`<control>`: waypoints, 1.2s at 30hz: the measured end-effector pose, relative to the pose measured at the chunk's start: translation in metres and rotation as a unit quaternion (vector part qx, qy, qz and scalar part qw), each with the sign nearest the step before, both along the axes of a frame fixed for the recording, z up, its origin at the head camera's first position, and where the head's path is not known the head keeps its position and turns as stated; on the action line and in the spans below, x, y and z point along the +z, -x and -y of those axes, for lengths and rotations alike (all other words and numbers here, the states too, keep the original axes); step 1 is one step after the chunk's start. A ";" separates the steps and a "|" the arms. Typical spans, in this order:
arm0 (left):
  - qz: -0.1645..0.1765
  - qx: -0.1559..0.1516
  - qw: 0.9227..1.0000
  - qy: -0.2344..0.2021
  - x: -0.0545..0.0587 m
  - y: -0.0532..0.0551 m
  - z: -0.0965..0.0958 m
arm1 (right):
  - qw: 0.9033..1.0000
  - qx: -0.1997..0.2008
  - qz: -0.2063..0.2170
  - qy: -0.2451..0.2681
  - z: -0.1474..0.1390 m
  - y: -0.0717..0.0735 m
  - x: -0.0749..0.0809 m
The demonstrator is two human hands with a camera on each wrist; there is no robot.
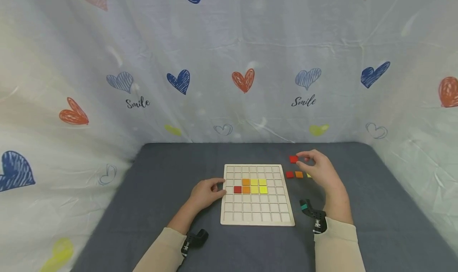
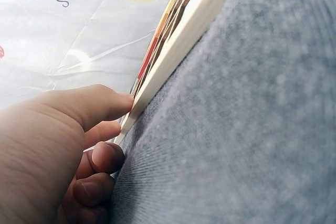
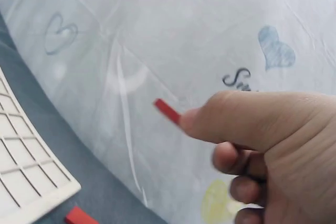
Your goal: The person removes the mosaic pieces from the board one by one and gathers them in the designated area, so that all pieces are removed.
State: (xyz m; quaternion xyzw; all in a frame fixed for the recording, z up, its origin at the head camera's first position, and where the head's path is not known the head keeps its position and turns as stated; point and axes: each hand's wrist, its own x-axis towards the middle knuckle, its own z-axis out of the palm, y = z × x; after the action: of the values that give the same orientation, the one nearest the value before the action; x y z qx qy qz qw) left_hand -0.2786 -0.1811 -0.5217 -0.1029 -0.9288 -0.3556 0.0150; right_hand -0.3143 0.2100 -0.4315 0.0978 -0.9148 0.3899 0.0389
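A pale wooden grid board [image 1: 257, 217] lies on the dark grey table. My left hand [image 1: 204, 193] rests at its left edge, thumb and forefinger tips touching the side, as the left wrist view also shows. Set in the board's cells are a dark red tile [image 1: 237, 189], two orange tiles [image 1: 246, 189] and several yellow tiles [image 1: 262, 189]. Above the table, beyond the board's upper right corner, my right hand [image 1: 318, 168] pinches a red square tile [image 1: 293, 159] between thumb and forefinger. In the right wrist view this red tile [image 3: 167, 111] appears edge-on.
Right of the board, a loose red tile [image 1: 289, 174], an orange tile [image 1: 299, 174] and a yellow tile [image 1: 309, 175] form a row below my right hand. A white curtain [image 1: 214, 45] printed with hearts hangs behind the table [image 1: 171, 160]. Both wrists wear black camera mounts [image 1: 196, 239].
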 end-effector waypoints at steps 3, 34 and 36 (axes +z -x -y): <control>0.007 0.004 1.000 -0.001 0.001 0.000 0.000 | 0.999 0.005 0.042 -0.002 -0.007 0.000 -0.007; 0.008 0.004 1.000 0.005 0.001 0.002 -0.001 | 0.988 0.030 0.150 -0.014 -0.014 0.017 -0.058; 0.007 0.002 1.000 0.005 0.001 0.002 -0.001 | 0.990 0.026 0.141 -0.015 -0.015 0.014 -0.050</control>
State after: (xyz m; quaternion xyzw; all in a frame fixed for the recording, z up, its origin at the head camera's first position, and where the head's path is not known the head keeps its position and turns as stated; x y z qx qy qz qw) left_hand -0.2805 -0.1804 -0.5207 -0.0985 -0.9308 -0.3518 0.0092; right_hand -0.3281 0.2254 -0.4817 0.0662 -0.9142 0.3867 -0.1018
